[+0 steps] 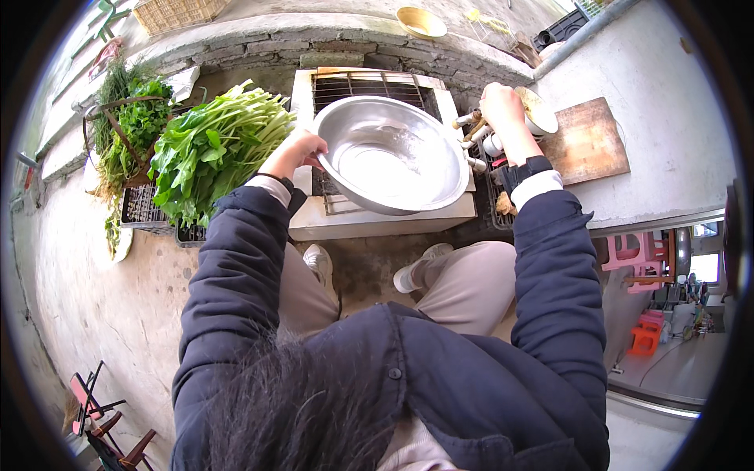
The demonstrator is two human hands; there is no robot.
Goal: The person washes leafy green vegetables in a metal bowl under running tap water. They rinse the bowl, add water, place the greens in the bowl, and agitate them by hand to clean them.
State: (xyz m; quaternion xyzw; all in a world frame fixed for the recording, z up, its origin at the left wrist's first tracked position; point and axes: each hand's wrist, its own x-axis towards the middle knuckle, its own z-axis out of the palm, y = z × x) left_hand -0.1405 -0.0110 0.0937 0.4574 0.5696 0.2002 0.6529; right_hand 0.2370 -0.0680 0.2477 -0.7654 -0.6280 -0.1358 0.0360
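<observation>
A wide metal basin (393, 154) rests tilted on a white stand with a wire rack (377, 86) in front of me. My left hand (301, 151) grips the basin's left rim, fingers under the edge. Up at the right, my right hand (501, 105) is closed near brown and white handles or pipe ends (468, 119), beside a bowl (536, 112); whether it holds something is hidden. A wooden cutting board (592, 141) lies right of the bowl. Left of the basin, leafy green vegetables with pale stalks (218, 144) are heaped over a black plastic crate.
A basket of herbs and greens (132, 100) stands at the far left on a black crate (144, 206). Beyond the stand runs a low brick wall (265, 53) with a yellow basin (421, 22) on top. Folding chairs (97, 400) are lower left; pink stools (636, 253) show through an opening at right.
</observation>
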